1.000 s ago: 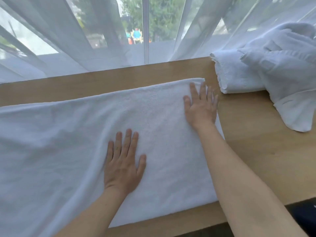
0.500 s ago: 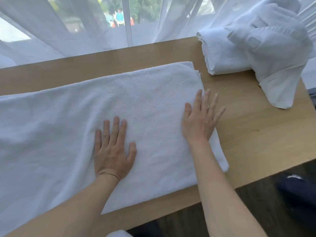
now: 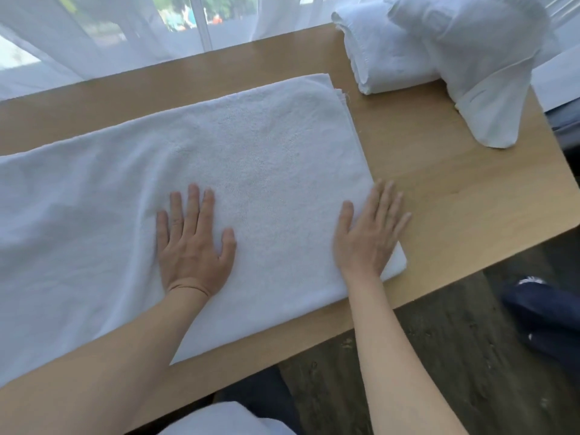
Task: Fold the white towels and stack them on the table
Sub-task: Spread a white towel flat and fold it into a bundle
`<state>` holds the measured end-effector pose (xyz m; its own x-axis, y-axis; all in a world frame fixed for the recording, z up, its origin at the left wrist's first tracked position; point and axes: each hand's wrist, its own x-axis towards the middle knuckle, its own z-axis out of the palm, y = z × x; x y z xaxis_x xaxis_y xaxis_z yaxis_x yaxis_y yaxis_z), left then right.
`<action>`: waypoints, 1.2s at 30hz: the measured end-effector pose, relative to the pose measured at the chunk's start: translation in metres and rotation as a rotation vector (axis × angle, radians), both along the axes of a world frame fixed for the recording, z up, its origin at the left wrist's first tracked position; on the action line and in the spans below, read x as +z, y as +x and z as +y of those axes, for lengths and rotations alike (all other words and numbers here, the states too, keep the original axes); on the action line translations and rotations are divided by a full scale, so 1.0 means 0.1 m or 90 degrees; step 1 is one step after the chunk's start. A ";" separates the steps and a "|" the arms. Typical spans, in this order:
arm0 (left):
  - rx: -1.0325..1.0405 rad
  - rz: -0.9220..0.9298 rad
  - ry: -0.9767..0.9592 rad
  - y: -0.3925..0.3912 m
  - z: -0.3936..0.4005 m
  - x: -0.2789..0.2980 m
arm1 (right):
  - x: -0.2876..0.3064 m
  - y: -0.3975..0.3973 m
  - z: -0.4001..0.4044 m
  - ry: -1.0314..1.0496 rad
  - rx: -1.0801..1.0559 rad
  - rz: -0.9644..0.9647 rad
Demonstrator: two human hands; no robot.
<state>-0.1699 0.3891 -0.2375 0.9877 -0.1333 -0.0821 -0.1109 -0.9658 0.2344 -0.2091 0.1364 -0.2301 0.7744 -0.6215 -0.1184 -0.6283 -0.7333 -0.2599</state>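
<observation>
A large white towel [image 3: 251,158] lies flat, folded lengthwise, across the wooden table [image 3: 455,196]; its left part runs out of view. My left hand [image 3: 193,243] presses flat on the towel near its front middle, fingers straight. My right hand [image 3: 368,233] lies flat over the towel's right edge, with the fingertips reaching onto the bare wood. At the back right sits a folded white towel [image 3: 386,54]. A crumpled white towel [image 3: 489,64] lies partly on top of it and droops toward the table's right edge.
Sheer white curtains [image 3: 94,36] hang along a window behind the table. The table's right edge and front edge are close. Dark wood floor [image 3: 439,356] shows below, with a dark blue object [image 3: 546,318] at the right.
My right hand has slid toward me along the towel's right edge. My left hand stays flat on the towel. The view has tilted down, showing more floor.
</observation>
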 end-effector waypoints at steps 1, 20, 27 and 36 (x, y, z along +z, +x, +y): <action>0.001 0.004 -0.003 -0.01 0.00 0.01 | 0.01 -0.06 0.22 0.008 0.082 -0.016; -0.177 0.042 -0.005 -0.11 1.14 0.14 | 0.03 -0.14 2.44 0.118 0.365 -0.056; -0.264 0.044 0.009 0.29 1.66 0.01 | -0.12 -0.18 2.85 -0.013 0.278 0.007; -0.142 0.046 0.032 1.09 2.14 -0.04 | -0.16 -0.17 2.86 -0.035 0.260 -0.030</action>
